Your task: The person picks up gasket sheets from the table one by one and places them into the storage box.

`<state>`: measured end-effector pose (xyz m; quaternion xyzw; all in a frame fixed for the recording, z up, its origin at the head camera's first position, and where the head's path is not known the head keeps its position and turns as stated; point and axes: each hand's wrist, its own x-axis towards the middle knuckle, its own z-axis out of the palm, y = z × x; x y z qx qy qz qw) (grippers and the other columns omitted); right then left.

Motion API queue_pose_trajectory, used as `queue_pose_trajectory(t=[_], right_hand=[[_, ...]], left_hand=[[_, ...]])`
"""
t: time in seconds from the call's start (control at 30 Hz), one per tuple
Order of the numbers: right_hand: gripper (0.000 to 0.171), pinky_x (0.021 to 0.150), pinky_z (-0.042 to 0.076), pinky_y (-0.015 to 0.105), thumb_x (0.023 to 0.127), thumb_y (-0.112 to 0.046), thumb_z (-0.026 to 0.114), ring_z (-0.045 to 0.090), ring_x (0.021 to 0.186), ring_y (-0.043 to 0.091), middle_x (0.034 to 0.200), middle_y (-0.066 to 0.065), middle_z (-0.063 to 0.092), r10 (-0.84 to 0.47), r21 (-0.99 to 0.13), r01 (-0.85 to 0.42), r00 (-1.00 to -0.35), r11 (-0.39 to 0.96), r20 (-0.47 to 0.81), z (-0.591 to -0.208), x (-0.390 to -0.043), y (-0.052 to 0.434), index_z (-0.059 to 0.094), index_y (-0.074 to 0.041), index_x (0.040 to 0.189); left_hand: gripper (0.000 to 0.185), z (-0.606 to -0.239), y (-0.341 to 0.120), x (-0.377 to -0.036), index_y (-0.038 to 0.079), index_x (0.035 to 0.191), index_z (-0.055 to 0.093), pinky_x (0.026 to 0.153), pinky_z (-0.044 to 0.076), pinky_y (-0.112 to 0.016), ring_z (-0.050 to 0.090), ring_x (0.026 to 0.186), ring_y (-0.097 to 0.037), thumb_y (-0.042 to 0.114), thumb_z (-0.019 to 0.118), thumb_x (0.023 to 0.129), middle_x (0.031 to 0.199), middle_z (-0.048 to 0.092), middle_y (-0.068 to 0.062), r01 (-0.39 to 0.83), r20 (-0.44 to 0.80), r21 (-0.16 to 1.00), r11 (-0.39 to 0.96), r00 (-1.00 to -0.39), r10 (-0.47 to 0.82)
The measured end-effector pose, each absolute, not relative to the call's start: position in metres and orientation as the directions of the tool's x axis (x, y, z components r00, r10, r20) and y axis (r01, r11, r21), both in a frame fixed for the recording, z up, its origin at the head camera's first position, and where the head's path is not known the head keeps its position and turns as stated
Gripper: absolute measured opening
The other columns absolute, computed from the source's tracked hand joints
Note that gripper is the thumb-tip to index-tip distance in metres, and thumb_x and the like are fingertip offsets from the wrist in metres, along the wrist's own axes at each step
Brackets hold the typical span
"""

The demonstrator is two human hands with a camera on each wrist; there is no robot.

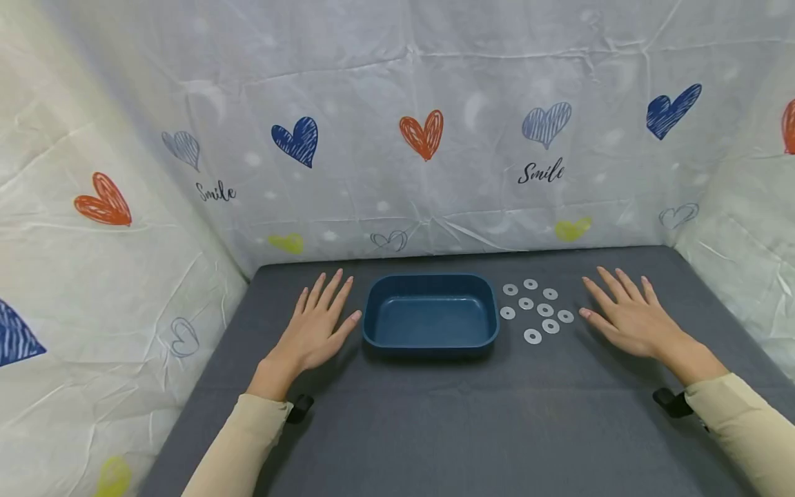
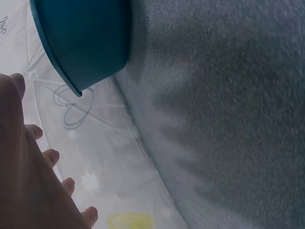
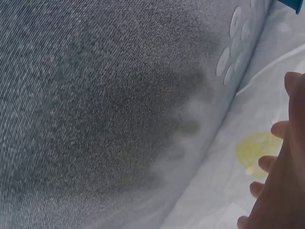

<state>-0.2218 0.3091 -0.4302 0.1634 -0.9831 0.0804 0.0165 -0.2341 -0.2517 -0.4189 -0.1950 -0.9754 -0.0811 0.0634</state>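
A dark blue rectangular tray (image 1: 431, 341) sits in the middle of the grey table, with nothing in it. Just right of it lie several flat white rings (image 1: 537, 308) in a loose cluster. My left hand (image 1: 317, 326) rests flat on the table left of the tray, fingers straight and spread, thumb close to the tray's rim. My right hand (image 1: 624, 312) lies flat to the right of the rings, thumb tip near the closest ring. Both hands hold nothing. The left wrist view shows the tray's outer wall (image 2: 83, 40); the right wrist view shows the rings (image 3: 232, 45) edge-on.
The grey cloth-covered table (image 1: 435, 428) is walled on three sides by white sheeting printed with hearts (image 1: 422, 134). A black strap shows at each wrist, left wrist strap (image 1: 301, 407) and right wrist strap (image 1: 671, 402).
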Motion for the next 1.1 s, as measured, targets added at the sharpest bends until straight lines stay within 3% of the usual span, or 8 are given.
queue_pose_trajectory(t=[0.83,1.1], right_hand=[[0.069,0.106,0.026,0.075,0.108,-0.041,0.05,0.027,0.141,0.06,0.159,0.034,0.023,-0.37,-0.312,-0.377,-0.925,0.872,0.081,-0.44,-0.228,0.303,0.03,0.001,0.159],[0.068,0.104,0.03,0.074,0.108,-0.042,0.049,0.031,0.139,0.055,0.156,0.032,0.031,-0.366,-0.356,-0.37,-0.927,0.858,0.082,-0.442,-0.228,0.301,0.033,0.002,0.158]], left_hand=[[0.083,-0.428,-0.233,-0.23,0.012,0.166,0.005,0.122,0.016,-0.06,0.005,0.158,-0.032,0.061,0.036,0.106,0.173,0.002,-0.007,0.433,0.118,0.308,0.847,-0.901,0.418],[0.088,-0.43,-0.23,-0.224,0.011,0.165,0.001,0.122,0.022,-0.055,0.009,0.158,-0.028,0.065,0.034,0.105,0.173,0.0,-0.007,0.404,0.072,0.352,0.844,-0.911,0.406]])
